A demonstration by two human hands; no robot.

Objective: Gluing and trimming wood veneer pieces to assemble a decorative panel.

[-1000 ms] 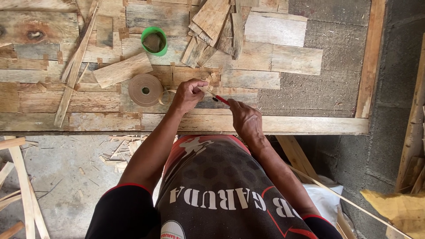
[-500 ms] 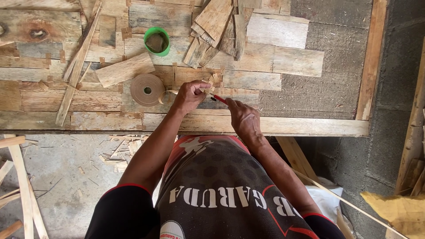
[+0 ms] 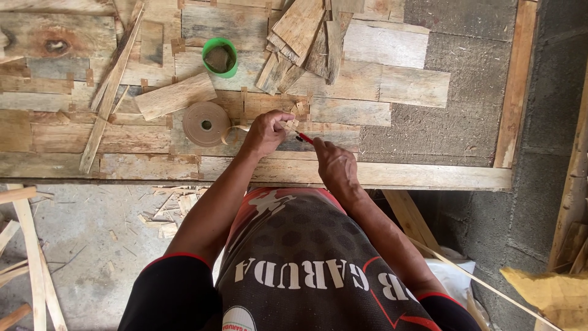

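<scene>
Left hand grip pinching one tape strip, right hand grip closed on one red-handled cutter (one tape roll beside)

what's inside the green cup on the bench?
The green cup stands open-topped on the wooden bench. Inside shows only a dull brownish-grey fill or bottom; which it is cannot be told. Its near inner wall is hidden by the rim.

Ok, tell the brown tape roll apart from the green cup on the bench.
The tape roll is brown and lies flat, a loose strip trailing toward the left hand; the green cup stands upright farther off. The roll shows a small centre hole; the cup opens wide. Both are round.
</scene>
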